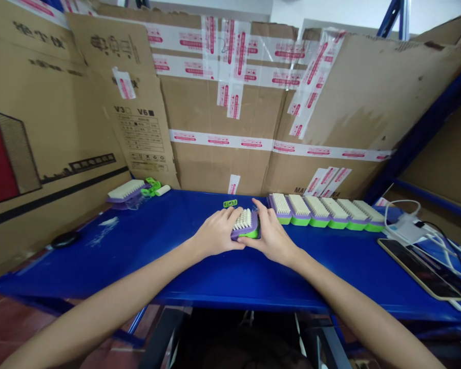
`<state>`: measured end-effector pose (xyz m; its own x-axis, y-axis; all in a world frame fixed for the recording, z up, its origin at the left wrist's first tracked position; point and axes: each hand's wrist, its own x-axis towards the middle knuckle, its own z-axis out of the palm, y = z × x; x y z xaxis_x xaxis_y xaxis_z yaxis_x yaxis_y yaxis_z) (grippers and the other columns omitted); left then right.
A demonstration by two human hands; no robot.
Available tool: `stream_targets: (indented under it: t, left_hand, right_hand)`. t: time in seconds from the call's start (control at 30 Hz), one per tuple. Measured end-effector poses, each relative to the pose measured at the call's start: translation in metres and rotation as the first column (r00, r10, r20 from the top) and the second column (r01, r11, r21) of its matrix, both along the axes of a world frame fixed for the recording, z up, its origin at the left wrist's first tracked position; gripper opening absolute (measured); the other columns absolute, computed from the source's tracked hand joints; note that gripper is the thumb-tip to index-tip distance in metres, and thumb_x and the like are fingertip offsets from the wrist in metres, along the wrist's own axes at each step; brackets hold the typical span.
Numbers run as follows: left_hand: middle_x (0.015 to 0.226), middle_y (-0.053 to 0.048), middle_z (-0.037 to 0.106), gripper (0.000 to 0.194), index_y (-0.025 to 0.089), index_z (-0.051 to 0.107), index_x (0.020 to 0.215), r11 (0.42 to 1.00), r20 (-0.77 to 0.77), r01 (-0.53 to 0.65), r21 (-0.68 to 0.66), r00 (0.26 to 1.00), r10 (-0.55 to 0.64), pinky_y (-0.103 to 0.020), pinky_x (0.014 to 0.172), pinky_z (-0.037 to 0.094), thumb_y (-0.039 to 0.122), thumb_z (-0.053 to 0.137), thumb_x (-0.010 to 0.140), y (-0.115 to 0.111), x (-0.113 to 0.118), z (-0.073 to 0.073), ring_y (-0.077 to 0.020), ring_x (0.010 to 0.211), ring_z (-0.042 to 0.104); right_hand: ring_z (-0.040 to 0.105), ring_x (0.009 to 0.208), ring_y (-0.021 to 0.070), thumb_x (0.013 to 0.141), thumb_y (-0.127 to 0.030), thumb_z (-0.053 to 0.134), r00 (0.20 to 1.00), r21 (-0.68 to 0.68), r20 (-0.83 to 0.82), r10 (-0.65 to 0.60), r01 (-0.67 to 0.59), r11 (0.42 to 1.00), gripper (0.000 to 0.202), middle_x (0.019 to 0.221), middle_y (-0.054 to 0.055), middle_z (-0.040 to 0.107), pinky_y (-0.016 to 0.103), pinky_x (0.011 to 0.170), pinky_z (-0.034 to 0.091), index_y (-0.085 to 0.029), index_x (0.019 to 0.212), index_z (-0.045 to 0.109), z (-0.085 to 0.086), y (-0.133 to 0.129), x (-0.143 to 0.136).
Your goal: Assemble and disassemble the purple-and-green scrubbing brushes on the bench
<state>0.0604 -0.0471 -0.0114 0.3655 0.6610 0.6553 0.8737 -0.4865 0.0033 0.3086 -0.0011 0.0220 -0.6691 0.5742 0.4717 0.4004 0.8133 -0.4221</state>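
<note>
Between my two hands, just above the blue table (149, 246), is a scrubbing brush (245, 225) with white bristles facing up and a purple and green body. My left hand (217, 230) grips its left side, fingers over the edge of the bristles. On the opposite side, my right hand (271, 236) is closed round the green part, with the index finger raised. A small green plastic piece (230, 203) lies just beyond the left hand. To the right, a row of several like brushes (318, 210) sits bristles up.
At the back left lie another brush (126, 190), green plastic pieces (151, 187) and a white roll (163, 190). A black oval object (65, 239) is at the left edge. A phone (418, 266) and white cables (441, 241) lie right. Taped cardboard (223, 169) walls the back.
</note>
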Motion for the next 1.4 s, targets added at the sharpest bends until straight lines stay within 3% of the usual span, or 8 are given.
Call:
stream_targets:
  t: [0.13,0.27,0.6,0.83,0.97,1.07,1.2,1.4]
  left_hand:
    - [0.142,-0.021,0.077,0.094,0.017,0.054,0.156,0.994,-0.036,0.082,0.071,0.996,-0.080,-0.059,0.108,0.067,0.055,0.093,0.079,0.002,-0.005,0.000,-0.0431,0.126,0.080]
    - [0.139,-0.021,0.079,0.092,0.017,0.055,0.156,0.983,-0.043,0.127,0.134,0.992,-0.122,-0.057,0.104,0.068,0.064,0.088,0.084,0.002,-0.006,0.003,-0.0417,0.122,0.081]
    - [0.140,-0.020,0.079,0.089,0.019,0.055,0.159,0.963,-0.009,0.193,0.190,0.981,-0.195,-0.058,0.107,0.068,0.068,0.081,0.089,0.002,-0.013,0.009,-0.0398,0.123,0.082]
    - [0.134,-0.018,0.082,0.089,0.020,0.054,0.160,0.925,-0.026,0.286,0.251,0.957,-0.289,-0.053,0.101,0.071,0.068,0.082,0.090,-0.005,-0.010,0.017,-0.0361,0.116,0.084]
    - [0.138,-0.020,0.080,0.089,0.018,0.052,0.162,0.941,-0.036,0.242,0.238,0.970,-0.240,-0.056,0.104,0.070,0.063,0.083,0.091,-0.004,-0.008,0.016,-0.0382,0.118,0.083]
    - [0.140,-0.021,0.079,0.088,0.018,0.053,0.160,0.971,-0.026,0.149,0.188,0.989,-0.147,-0.059,0.105,0.068,0.060,0.083,0.088,0.000,-0.007,0.010,-0.0413,0.121,0.082]
    - [0.134,-0.022,0.079,0.086,0.016,0.057,0.155,0.993,-0.023,0.021,0.112,1.000,-0.019,-0.059,0.100,0.068,0.058,0.086,0.086,0.002,-0.001,0.003,-0.0434,0.116,0.082]
    - [0.134,-0.022,0.079,0.088,0.015,0.058,0.153,0.997,-0.014,-0.017,0.075,1.000,0.018,-0.060,0.100,0.067,0.051,0.090,0.080,0.002,0.003,0.000,-0.0437,0.115,0.081]
  right_hand:
    - [0.055,0.147,0.0450,0.092,-0.064,0.089,1.000,-0.005,0.006,0.017,-0.017,1.000,0.109,0.167,0.025,0.052,0.072,0.121,0.052,-0.024,0.173,0.027,-0.002,-0.001,-0.001]
    - [0.063,0.138,0.0428,0.084,-0.062,0.096,0.998,-0.104,-0.056,0.026,-0.032,0.994,0.094,0.149,0.021,0.062,0.068,0.116,0.056,-0.023,0.152,0.043,-0.003,-0.003,-0.003]
    - [0.072,0.116,0.0361,0.082,-0.058,0.095,0.980,-0.071,-0.191,0.062,-0.077,0.995,0.069,0.126,0.012,0.070,0.055,0.102,0.060,-0.027,0.131,0.056,0.004,-0.004,-0.003]
    - [0.074,0.107,0.0309,0.073,-0.059,0.101,0.968,-0.240,-0.207,0.140,-0.189,0.952,0.072,0.119,0.006,0.076,0.046,0.096,0.060,-0.026,0.124,0.063,0.017,-0.005,0.001]
    - [0.073,0.111,0.0323,0.079,-0.061,0.097,0.966,-0.255,-0.220,0.136,-0.191,0.948,0.071,0.123,0.009,0.075,0.048,0.098,0.061,-0.024,0.128,0.062,0.009,0.001,0.000]
    - [0.069,0.126,0.0381,0.083,-0.061,0.096,0.986,-0.096,-0.148,0.079,-0.094,0.991,0.073,0.134,0.014,0.073,0.059,0.111,0.057,-0.024,0.138,0.063,0.001,0.009,0.000]
    - [0.067,0.126,0.0418,0.091,-0.062,0.092,1.000,0.043,-0.022,0.013,-0.012,0.999,0.073,0.133,0.016,0.075,0.067,0.110,0.057,-0.025,0.147,0.064,-0.004,0.018,0.002]
    - [0.067,0.125,0.0435,0.087,-0.064,0.096,0.999,0.064,-0.018,-0.047,0.048,0.997,0.076,0.130,0.018,0.076,0.068,0.108,0.058,-0.022,0.143,0.067,-0.007,0.014,0.000]
